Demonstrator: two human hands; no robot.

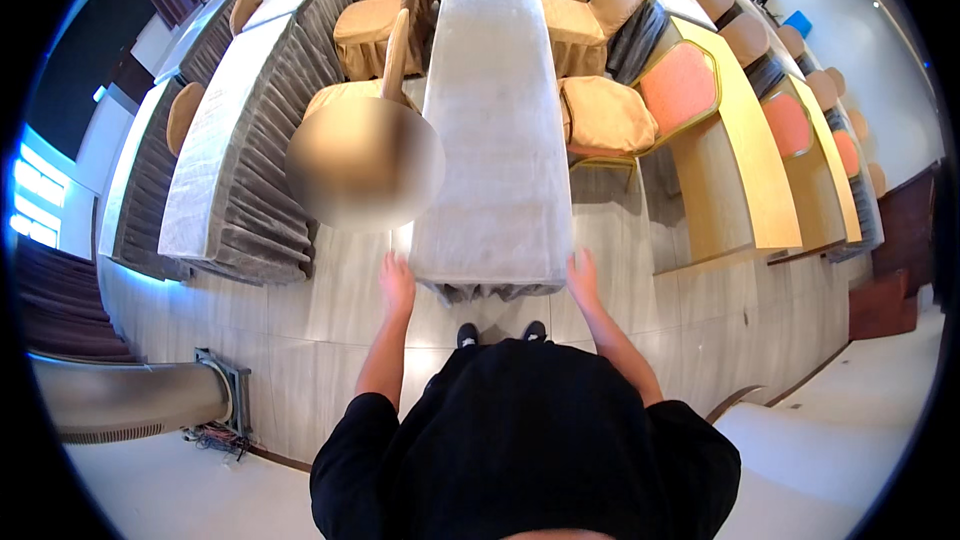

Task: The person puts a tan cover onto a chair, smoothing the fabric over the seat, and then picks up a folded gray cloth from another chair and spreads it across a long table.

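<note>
A long table under a grey cloth cover (495, 150) runs away from me, its near end just before my feet. My left hand (397, 281) is beside the near left corner, fingers pointing forward. At the near right corner is my right hand (583, 279), its fingers along the cloth's edge. Neither hand shows an object in it; whether the fingers touch or pinch the cloth cannot be told. Below the near edge the cloth's skirt (487, 291) hangs in folds. The tabletop cloth lies mostly flat, with faint creases.
To the right stands a metal-framed chair (679, 82) with its cover bunched on the seat, near a bare wooden table (750, 165). Covered chairs (367, 22) line the left side, beside another skirted table (225, 127). A large metallic cylindrical unit (142, 397) and cables (221, 441) are behind left.
</note>
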